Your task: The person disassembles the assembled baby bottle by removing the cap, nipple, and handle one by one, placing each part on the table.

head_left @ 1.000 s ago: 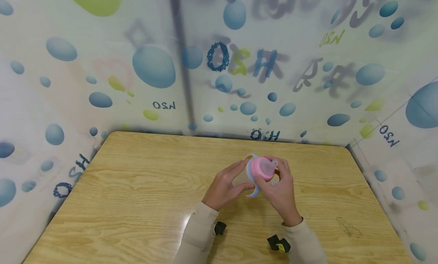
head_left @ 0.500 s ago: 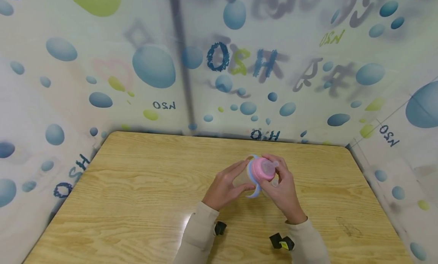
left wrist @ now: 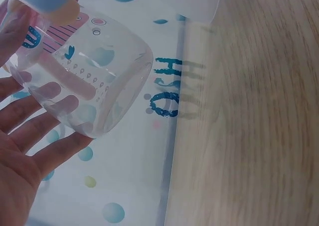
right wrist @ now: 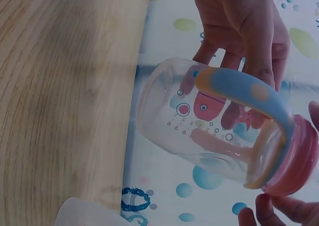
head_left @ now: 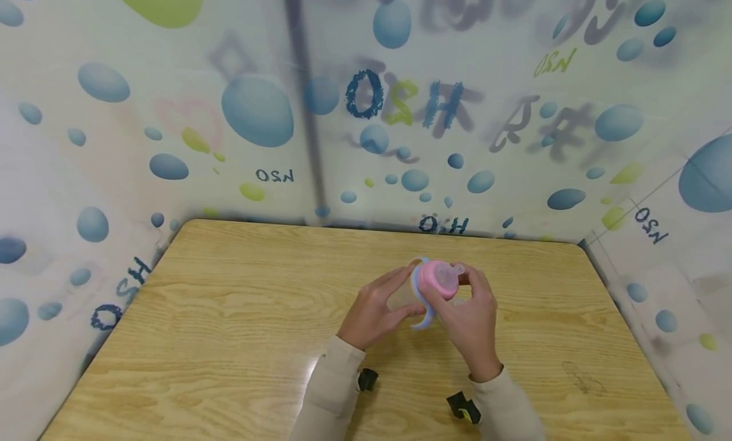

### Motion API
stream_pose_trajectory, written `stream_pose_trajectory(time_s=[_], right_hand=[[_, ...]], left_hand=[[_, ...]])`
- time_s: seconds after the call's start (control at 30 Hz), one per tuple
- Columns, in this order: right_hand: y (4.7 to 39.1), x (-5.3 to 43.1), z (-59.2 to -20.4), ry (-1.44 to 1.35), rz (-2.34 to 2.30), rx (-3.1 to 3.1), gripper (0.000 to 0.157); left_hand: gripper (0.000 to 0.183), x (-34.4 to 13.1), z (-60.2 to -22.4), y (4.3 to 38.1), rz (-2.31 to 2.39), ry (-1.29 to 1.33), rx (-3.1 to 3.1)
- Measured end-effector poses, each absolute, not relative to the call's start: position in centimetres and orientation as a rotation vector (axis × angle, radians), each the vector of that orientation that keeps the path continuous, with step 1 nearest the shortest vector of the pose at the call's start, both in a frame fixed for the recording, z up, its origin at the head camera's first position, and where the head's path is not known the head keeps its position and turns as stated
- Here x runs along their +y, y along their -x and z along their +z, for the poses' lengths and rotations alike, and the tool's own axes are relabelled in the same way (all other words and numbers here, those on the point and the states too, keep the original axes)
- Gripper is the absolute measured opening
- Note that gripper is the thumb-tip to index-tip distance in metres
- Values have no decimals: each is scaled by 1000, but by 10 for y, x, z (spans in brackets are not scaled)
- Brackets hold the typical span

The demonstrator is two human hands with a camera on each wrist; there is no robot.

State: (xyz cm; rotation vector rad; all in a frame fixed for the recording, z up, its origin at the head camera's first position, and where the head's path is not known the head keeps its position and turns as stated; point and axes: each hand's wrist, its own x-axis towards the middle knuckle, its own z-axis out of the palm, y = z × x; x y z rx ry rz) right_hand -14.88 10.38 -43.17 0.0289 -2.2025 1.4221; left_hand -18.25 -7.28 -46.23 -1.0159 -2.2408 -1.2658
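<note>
A clear baby bottle (left wrist: 102, 71) with a printed scale is held in the air above the table, tilted with its top toward the right in the head view. It has a pink collar (head_left: 433, 278), a translucent teat (head_left: 450, 276) and a blue handle ring (right wrist: 259, 97) with peach-coloured patches. My left hand (head_left: 372, 312) grips the bottle's body, fingers spread along one side and thumb on the other. On the collar is my right hand (head_left: 473, 323), holding it between thumb and fingers. Some right fingertips are hidden behind the collar in the head view.
A wood-grain table (head_left: 246, 301) lies below both hands. Patterned walls (head_left: 343, 168) border its back and sides. Part of a translucent pale object (right wrist: 87, 213) shows at the edge of the right wrist view. Black pieces (head_left: 368, 380) sit beside the sleeves.
My right hand has turned slightly about the collar, its far fingers drawing back toward the teat's right side and its wrist shifting left. The left hand keeps its grip nearly still.
</note>
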Motion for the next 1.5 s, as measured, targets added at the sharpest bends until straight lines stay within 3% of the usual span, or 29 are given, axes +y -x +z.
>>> stream_pose_trajectory(time_s=[0.27, 0.63, 1.5], right_hand=[[149, 99, -430, 31, 1381, -2225, 52], [149, 108, -427, -92, 1443, -2251, 44], [146, 123, -422, -287, 1484, -2241, 53]], left_hand=[[71, -73, -462, 182, -1259, 1000, -2270], [70, -72, -461, 181, -1292, 992, -2282], [70, -71, -461, 179, -1334, 994, -2295]])
